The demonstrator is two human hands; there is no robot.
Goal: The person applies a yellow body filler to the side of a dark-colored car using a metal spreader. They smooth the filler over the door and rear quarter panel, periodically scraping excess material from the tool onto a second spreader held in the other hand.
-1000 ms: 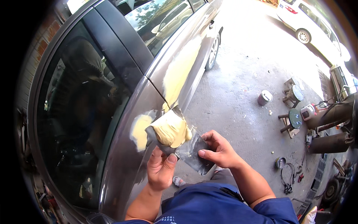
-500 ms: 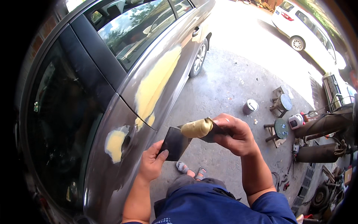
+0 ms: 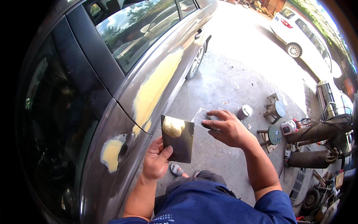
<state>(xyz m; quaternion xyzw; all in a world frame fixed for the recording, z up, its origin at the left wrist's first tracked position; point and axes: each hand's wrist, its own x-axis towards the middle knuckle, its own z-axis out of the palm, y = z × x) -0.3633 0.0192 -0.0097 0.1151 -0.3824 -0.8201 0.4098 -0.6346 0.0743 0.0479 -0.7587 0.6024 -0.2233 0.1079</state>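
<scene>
My left hand (image 3: 158,158) grips an upright dark rectangular plate (image 3: 177,147), with a lump of cream-yellow putty (image 3: 173,126) on its upper part. Just right of it, my right hand (image 3: 231,128) has its fingers over a thin, see-through spreader (image 3: 199,116). Both are held in front of a grey-brown car (image 3: 97,156), whose doors carry a long pale-yellow filler patch (image 3: 153,89) and a smaller one (image 3: 111,153) around the dark handle recess.
Two small stools (image 3: 274,135) (image 3: 276,110), a can (image 3: 245,112), a white jug (image 3: 289,127) and dark cylinders (image 3: 311,159) are on the floor to my right, near piled clutter. A white car (image 3: 305,44) stands in sunlight at the back right.
The putty has passed from the right-hand spreader onto the left-hand plate. My right hand has turned, its fingers now more stretched over the spreader. The view has shifted slightly.
</scene>
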